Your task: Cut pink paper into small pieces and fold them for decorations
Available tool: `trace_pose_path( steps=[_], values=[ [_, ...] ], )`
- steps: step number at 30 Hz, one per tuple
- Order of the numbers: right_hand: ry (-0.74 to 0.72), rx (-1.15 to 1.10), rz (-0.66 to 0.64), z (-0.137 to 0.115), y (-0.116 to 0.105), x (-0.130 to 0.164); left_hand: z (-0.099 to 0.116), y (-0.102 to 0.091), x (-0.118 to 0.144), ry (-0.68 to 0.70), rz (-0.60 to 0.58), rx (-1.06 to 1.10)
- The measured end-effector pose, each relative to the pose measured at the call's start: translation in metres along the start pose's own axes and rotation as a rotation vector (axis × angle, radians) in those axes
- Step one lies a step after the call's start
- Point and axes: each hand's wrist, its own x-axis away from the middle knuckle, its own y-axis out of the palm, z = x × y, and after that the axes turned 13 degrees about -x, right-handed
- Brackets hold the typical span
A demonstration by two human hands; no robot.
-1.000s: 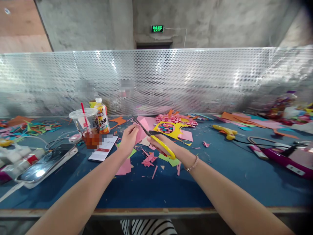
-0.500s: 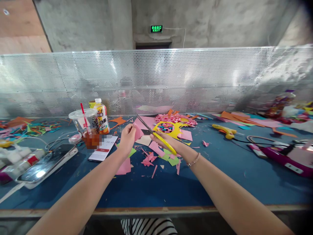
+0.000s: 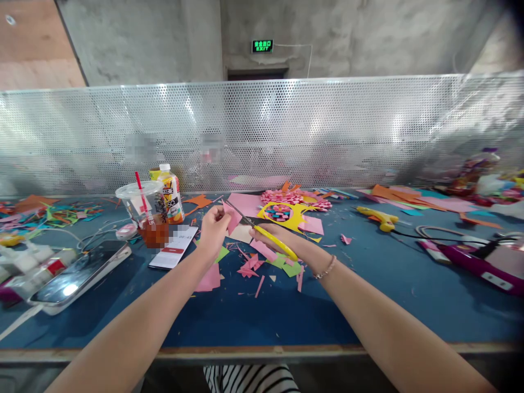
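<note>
My left hand [image 3: 213, 232] pinches a small pink paper piece [image 3: 233, 218] above the blue table [image 3: 254, 311]. My right hand [image 3: 272, 240] grips yellow-handled scissors [image 3: 266, 233], whose dark blades point up and left into the pink piece. Pink and green paper scraps [image 3: 254, 267] lie on the table right under both hands. A yellow paper shape with a coloured centre [image 3: 284, 215] and a pink paper flower [image 3: 295, 197] lie just behind the scissors.
A plastic cup with a red straw [image 3: 145, 210], a juice bottle [image 3: 170, 194] and a phone [image 3: 174, 246] stand to the left, a tablet [image 3: 77, 275] nearer. A yellow glue gun [image 3: 379, 218] and a purple tool [image 3: 470, 262] lie at the right. A perforated metal screen [image 3: 327, 131] backs the table.
The pink piece in my left hand has become smaller, and a cut strip has dropped onto the scraps. The scissors' blades have moved slightly closer to my left fingers.
</note>
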Motion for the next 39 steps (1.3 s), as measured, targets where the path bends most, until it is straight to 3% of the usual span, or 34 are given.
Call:
trace_pose_path(
  steps=[6,14,21,32,39],
  values=[
    [0.072,-0.040,0.007,-0.013,0.000,0.008,-0.004,-0.001,-0.002,0.022,-0.053,0.043],
    [0.099,-0.109,0.004,-0.004,0.000,0.004,-0.004,-0.001,-0.003,0.012,-0.051,0.055],
    [0.109,-0.045,0.030,-0.015,-0.003,0.007,-0.008,0.000,-0.007,0.013,-0.032,0.071],
    [0.155,0.055,0.067,-0.003,0.000,-0.003,-0.009,-0.002,-0.007,-0.001,-0.049,0.097],
    [0.196,-0.012,0.087,-0.005,0.002,-0.001,-0.008,-0.001,-0.008,-0.063,-0.070,0.167]
  ],
)
